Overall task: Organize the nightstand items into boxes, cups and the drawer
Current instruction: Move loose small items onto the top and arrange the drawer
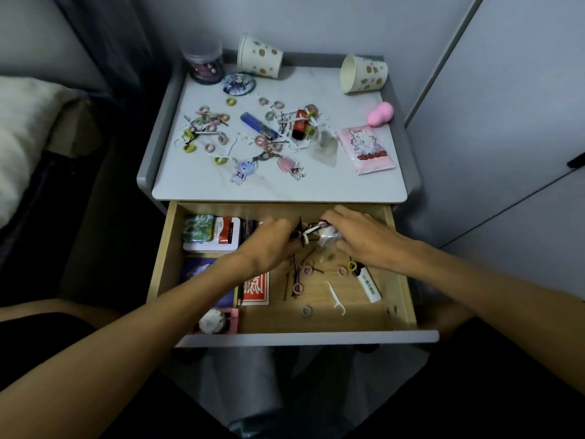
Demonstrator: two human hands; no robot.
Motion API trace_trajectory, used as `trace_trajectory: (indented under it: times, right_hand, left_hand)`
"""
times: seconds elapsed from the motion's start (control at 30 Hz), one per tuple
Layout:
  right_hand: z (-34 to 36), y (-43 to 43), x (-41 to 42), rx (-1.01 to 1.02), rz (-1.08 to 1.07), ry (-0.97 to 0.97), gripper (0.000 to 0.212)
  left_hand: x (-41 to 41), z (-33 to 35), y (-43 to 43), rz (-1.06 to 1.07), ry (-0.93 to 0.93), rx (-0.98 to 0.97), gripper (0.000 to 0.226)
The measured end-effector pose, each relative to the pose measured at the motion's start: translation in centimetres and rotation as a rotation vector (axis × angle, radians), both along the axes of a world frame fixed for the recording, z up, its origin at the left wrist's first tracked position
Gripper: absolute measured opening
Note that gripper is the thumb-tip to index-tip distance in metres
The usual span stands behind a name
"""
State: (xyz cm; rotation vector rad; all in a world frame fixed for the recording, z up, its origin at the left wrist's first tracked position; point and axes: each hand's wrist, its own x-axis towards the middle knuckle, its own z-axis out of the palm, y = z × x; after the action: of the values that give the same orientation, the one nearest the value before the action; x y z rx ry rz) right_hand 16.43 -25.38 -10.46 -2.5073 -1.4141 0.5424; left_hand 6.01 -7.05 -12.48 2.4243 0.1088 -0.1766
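Both hands reach into the open wooden drawer [402, 280] under the nightstand top [278, 185]. My left hand [269, 245] pinches a bunch of black hairpins near the drawer's back. My right hand [354, 236] grips a small clear plastic bag [327, 232] with white bits beside it. Loose small hair ties [307, 270], hairpins, a white floss pick [335, 299] and a white lighter [368, 286] lie on the drawer floor. The nightstand top holds scattered hair ties, a blue lighter [258, 125], a red lighter [300, 125] and two acrylic keychains [269, 167].
Two paper cups [259, 57] [362, 74] lie tipped at the back, next to a clear jar [204, 63] and a round badge [235, 83]. A pink sponge [381, 113] and pink packet [368, 150] sit at the right. Boxes and cards [210, 232] fill the drawer's left side. A bed lies left, a wardrobe right.
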Motion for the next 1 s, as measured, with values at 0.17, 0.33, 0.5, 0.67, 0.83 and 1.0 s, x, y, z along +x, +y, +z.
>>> trace_trajectory:
  times: [0.17,0.33,0.5,0.67,0.83,1.0]
  right_hand:
    - [3.0,0.4,-0.4,0.135,-0.062,0.007,0.032]
    - [7.0,3.2,1.7,0.203,-0.179,0.053,0.038]
    - [8.3,6.7,5.2,0.168,-0.332,0.164,0.024]
    - [6.8,8.5,7.6,0.06,-0.362,0.157,0.039]
    - [4.4,9.4,9.0,0.033,-0.329,0.048,0.058]
    - [4.0,9.6,9.2,0.01,-0.318,-0.067,0.065]
  left_hand:
    - [-0.9,4.1,2.1,-0.029,-0.079,0.118,0.007]
    - [-0.2,7.8,5.6,0.073,-0.082,0.114,0.007]
    - [1.8,9.0,10.3,0.359,-0.02,-0.195,0.008]
    - [3.1,8.0,15.7,0.613,0.085,-0.286,0.005]
    - [4.6,6.6,19.6,0.737,0.112,-0.162,0.022]
    - [5.9,6.8,20.1,0.774,0.045,-0.105,0.009]
